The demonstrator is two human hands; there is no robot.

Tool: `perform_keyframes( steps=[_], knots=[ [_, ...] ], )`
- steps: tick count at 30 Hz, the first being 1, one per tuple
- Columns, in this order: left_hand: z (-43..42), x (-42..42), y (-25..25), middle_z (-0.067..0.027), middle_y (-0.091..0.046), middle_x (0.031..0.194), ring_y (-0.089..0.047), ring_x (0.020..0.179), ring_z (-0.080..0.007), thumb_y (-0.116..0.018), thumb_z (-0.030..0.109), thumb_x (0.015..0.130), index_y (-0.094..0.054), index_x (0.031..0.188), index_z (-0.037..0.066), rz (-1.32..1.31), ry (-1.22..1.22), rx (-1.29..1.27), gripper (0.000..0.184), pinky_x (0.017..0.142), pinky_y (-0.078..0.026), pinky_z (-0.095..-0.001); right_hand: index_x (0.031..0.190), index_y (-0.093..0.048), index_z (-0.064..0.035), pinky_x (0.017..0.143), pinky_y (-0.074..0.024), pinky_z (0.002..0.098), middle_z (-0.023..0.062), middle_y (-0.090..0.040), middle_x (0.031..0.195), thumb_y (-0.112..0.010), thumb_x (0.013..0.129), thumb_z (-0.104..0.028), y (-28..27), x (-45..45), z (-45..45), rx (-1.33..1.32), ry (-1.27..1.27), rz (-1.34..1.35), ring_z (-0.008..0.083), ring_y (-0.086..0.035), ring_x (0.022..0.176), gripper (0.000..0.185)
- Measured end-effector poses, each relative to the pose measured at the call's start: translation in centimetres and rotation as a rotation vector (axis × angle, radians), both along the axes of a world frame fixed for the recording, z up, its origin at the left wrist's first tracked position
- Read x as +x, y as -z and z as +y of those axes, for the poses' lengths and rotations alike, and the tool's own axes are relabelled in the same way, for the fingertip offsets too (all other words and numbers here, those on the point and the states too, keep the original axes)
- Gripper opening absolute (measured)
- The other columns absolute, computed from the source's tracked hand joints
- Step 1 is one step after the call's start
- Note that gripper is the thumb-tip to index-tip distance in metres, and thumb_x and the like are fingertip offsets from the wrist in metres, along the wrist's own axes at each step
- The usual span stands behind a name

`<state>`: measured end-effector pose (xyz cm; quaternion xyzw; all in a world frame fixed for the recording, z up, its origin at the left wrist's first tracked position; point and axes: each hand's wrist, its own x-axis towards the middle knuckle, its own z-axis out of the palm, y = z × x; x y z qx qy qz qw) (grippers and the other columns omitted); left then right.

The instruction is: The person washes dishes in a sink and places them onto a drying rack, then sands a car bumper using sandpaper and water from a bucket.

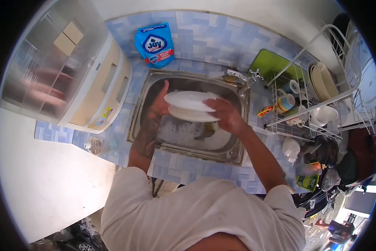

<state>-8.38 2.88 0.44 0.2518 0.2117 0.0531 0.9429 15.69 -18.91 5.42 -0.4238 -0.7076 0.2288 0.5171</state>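
Observation:
Over the sink (188,154), two white plates (188,101) appear, one just below the other, tilted and slightly blurred. My left hand (160,102) grips their left edge, thumb pointing up and apart from the rim. At the right edge is my right hand (229,116), its fingers smeared by motion across the rim, so its hold is hard to make out. Sudsy water (175,133) fills the basin under the plates. A dull yellow-green item (205,130), perhaps a sponge, shows in the suds.
A faucet (238,75) stands at the sink's back right. A blue Joy pouch (154,45) leans against the tiled wall. On the right is a white dish rack (305,109) with cups and bowls; a drawer cabinet (102,90) stands left. A person (340,230) is far off at lower right.

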Motion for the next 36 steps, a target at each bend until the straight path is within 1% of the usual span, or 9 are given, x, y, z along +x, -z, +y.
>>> perform_keyframes(
  steps=[2, 3, 6, 8, 13, 17, 22, 28, 36],
  knots=[
    [1.4, 0.9, 3.1, -0.0158, -0.055, 0.126, -0.056, 0.113, -0.03, -0.049, 0.059, 0.088, -0.043, 0.133, -0.001, 0.017, -0.047, 0.554, 0.075, 0.089, -0.049, -0.0458, 0.095, -0.064, -0.0108, 0.11, -0.0195, 0.0502, 0.0171, -0.049, 0.135, -0.065, 0.068, 0.003, -2.2, -0.8, -1.9, 0.057, 0.076, -0.669, 0.0361, -0.036, 0.133, 0.031],
    [1.7, 1.3, 2.9, -0.0131, -0.06, 0.119, -0.061, 0.106, -0.0231, -0.056, 0.038, 0.091, -0.044, 0.13, -0.002, 0.042, -0.11, 0.281, 0.058, 0.091, -0.05, -0.0362, 0.089, -0.062, -0.0073, 0.112, -0.0103, 0.0531, 0.0197, -0.039, 0.143, -0.06, 0.065, 0.007, -0.8, -0.5, -2.9, 0.03, 0.211, -0.555, 0.039, -0.025, 0.138, 0.029],
    [1.3, 2.6, 1.6, -0.013, -0.062, 0.115, -0.062, 0.104, -0.0243, -0.06, 0.03, 0.09, -0.047, 0.128, -0.002, -0.068, -0.221, 0.364, 0.051, 0.092, -0.049, -0.0386, 0.103, -0.066, -0.0096, 0.113, -0.003, 0.05, 0.0175, -0.02, 0.152, -0.049, 0.065, 0.011, 2.5, -0.5, -3.7, -0.067, 0.496, -0.338, 0.0357, -0.015, 0.142, 0.046],
    [2.1, 3.2, 1.7, -0.0134, -0.061, 0.117, -0.061, 0.106, -0.0241, -0.06, 0.028, 0.09, -0.046, 0.128, -0.002, -0.066, -0.178, 0.406, 0.051, 0.093, -0.048, -0.0386, 0.1, -0.065, -0.0082, 0.114, -0.0095, 0.0449, 0.0161, -0.008, 0.155, -0.051, 0.071, 0.009, 4.0, 0.2, -2.9, -0.061, 0.444, -0.26, 0.0351, -0.013, 0.143, 0.036],
    [4.2, 3.2, 3.3, -0.0129, -0.059, 0.12, -0.058, 0.11, -0.0239, -0.062, 0.025, 0.088, -0.045, 0.13, -0.001, -0.025, -0.184, 0.457, 0.052, 0.097, -0.044, -0.0397, 0.1, -0.062, -0.0046, 0.103, -0.0346, 0.038, 0.0148, -0.033, 0.146, -0.056, 0.083, 0.001, 6.5, 0.4, -0.1, -0.235, 0.934, 0.26, 0.0241, -0.045, 0.123, 0.019],
    [4.3, -0.8, 3.8, -0.0127, -0.058, 0.122, -0.057, 0.111, -0.0242, -0.06, 0.024, 0.09, -0.043, 0.132, 0.001, -0.109, -0.298, 0.446, 0.051, 0.099, -0.044, -0.0408, 0.109, -0.055, -0.0048, 0.096, -0.0406, 0.0375, 0.0138, -0.045, 0.132, -0.057, 0.09, -0.014, 7.8, 1.6, 2.2, -0.241, 0.947, 0.471, 0.0205, -0.052, 0.107, 0.021],
    [2.5, -1.7, 3.3, -0.0101, -0.06, 0.119, -0.059, 0.107, -0.0215, -0.055, 0.031, 0.093, -0.046, 0.13, 0.003, -0.015, -0.278, 0.472, 0.047, 0.094, -0.046, -0.0384, 0.113, -0.051, -0.005, 0.1, -0.0386, 0.0427, 0.0142, -0.052, 0.122, -0.049, 0.094, -0.023, 3.2, 5.6, 6.4, -0.099, 0.126, 1.633, 0.029, -0.049, 0.114, 0.027],
    [-0.5, 2.8, 2.3, -0.0064, -0.064, 0.107, -0.06, 0.096, -0.0157, -0.057, 0.037, 0.092, -0.054, 0.122, 0.002, 0.099, -0.252, 0.639, 0.047, 0.086, -0.046, -0.0316, 0.111, -0.053, -0.0102, 0.098, -0.0378, 0.0545, 0.0109, -0.055, 0.115, -0.047, 0.094, -0.031, 4.2, 4.6, 4.2, -0.297, 0.432, 1.56, 0.0286, -0.05, 0.112, 0.028],
    [-5.6, 7.6, 6.3, -0.0071, -0.064, 0.103, -0.06, 0.092, -0.0154, -0.061, 0.04, 0.088, -0.055, 0.117, 0.0, 0.0, -0.429, 0.517, 0.049, 0.083, -0.047, -0.0316, 0.099, -0.059, -0.0085, 0.098, -0.0397, 0.0551, 0.0106, -0.061, 0.104, -0.056, 0.09, -0.023, 2.6, 4.6, 6.4, -0.279, 0.051, 1.698, 0.0362, -0.053, 0.109, 0.017]
  ],
)
